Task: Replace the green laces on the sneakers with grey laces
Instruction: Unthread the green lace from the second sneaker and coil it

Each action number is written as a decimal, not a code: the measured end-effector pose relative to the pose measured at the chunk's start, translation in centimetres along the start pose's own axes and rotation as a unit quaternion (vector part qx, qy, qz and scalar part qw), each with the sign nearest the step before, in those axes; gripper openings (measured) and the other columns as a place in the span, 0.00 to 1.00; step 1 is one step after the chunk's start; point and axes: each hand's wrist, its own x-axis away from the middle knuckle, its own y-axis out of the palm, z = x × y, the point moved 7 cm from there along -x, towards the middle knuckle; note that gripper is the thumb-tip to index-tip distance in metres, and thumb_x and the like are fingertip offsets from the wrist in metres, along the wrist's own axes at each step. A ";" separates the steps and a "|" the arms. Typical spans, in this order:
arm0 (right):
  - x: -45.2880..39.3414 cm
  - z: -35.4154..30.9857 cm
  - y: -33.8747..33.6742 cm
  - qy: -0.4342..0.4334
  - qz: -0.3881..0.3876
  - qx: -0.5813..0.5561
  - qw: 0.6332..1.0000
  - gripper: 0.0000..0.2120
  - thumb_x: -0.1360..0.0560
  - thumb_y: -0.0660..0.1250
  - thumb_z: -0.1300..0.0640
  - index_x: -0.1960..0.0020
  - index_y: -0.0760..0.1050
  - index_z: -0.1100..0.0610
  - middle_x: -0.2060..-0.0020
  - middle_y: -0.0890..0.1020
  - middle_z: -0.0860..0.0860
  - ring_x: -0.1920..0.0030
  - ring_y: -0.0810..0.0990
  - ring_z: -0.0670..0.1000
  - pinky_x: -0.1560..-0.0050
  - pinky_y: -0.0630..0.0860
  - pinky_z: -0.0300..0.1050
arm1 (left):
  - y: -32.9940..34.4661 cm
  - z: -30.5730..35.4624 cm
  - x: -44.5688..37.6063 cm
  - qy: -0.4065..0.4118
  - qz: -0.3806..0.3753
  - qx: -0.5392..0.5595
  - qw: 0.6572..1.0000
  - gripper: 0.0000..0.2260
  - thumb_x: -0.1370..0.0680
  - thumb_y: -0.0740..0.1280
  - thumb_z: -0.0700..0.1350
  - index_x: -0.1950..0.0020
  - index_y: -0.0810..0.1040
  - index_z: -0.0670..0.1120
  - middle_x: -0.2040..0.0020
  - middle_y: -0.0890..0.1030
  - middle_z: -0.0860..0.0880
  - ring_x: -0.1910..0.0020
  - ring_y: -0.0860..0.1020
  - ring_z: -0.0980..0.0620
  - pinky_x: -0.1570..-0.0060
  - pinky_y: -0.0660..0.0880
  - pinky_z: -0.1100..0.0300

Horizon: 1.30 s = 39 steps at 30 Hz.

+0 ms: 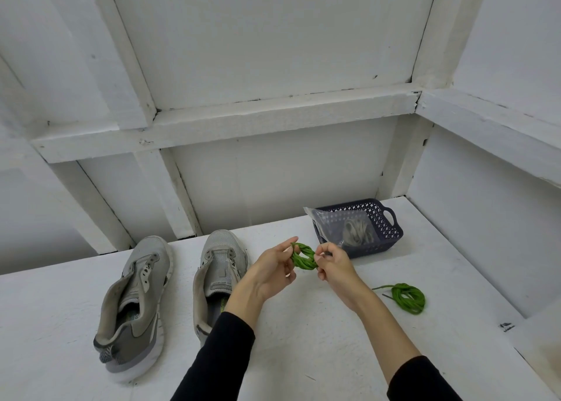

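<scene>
Got one green lace (303, 257) wound up into a small coil, held up off the table btwn both hands. My left hand (268, 271) pinches the left end of the coil w/ thumb and fingers curled round it, index finger sticking out a bit. My right hand (332, 262) pinches the right end, fingers curled in tight on it.

The other green lace (406, 297) is already coiled and lying on the white table (303, 355) to my right, loose end trailing out toward me, well apart from my hands.

Both grey sneakers (138, 306) (220, 267) sit side by side on my left, toes pointing away, eyelets bare, tongues pulled open. Right one is partly behind my left wrist.

Just past my right hand there's a dark blue basket (384, 221) w/ a clear plastic bag (337, 221) leaning in it. Grey laces (358, 232) are bundled inside the bag.

White panelled wall behind everything.
</scene>
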 end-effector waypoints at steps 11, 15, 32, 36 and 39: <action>1.8 1.5 -5.6 0.020 0.111 -0.073 0.991 0.04 0.22 0.64 0.65 0.49 0.72 0.59 0.54 0.81 0.54 0.55 0.79 0.50 0.55 0.75 0.41 | 3.5 -2.7 -2.3 0.051 0.031 -0.186 0.981 0.08 0.20 0.66 0.50 0.44 0.78 0.49 0.54 0.80 0.51 0.55 0.76 0.54 0.56 0.69 0.62; 3.8 2.8 -11.1 0.030 0.202 -0.024 0.979 0.05 0.23 0.66 0.63 0.48 0.74 0.58 0.54 0.83 0.56 0.57 0.81 0.51 0.59 0.75 0.39 | 7.9 -5.6 -4.1 0.087 0.022 -0.239 0.967 0.05 0.20 0.66 0.46 0.47 0.78 0.47 0.56 0.80 0.50 0.63 0.76 0.56 0.62 0.70 0.66; 5.0 6.5 -18.8 0.097 0.180 0.344 0.916 0.07 0.26 0.70 0.56 0.55 0.76 0.59 0.51 0.78 0.59 0.53 0.77 0.56 0.59 0.68 0.42 | 13.5 -11.9 -6.9 0.194 0.037 -0.431 0.880 0.08 0.27 0.75 0.45 0.51 0.81 0.46 0.56 0.82 0.53 0.56 0.80 0.58 0.58 0.73 0.72; 5.3 6.8 -17.9 0.077 0.150 0.328 0.930 0.09 0.22 0.65 0.58 0.46 0.71 0.63 0.51 0.76 0.56 0.52 0.75 0.54 0.57 0.69 0.44 | 12.6 -11.9 -5.3 0.249 0.016 -0.378 0.892 0.04 0.22 0.69 0.39 0.49 0.80 0.46 0.51 0.82 0.50 0.52 0.80 0.55 0.55 0.76 0.68; 6.7 7.3 -17.3 0.072 0.156 0.258 0.951 0.09 0.22 0.66 0.58 0.46 0.70 0.62 0.53 0.76 0.55 0.56 0.75 0.51 0.63 0.69 0.38 | 11.9 -12.1 -3.7 0.268 0.029 -0.371 0.889 0.07 0.20 0.63 0.37 0.46 0.79 0.45 0.48 0.81 0.50 0.51 0.79 0.54 0.54 0.75 0.69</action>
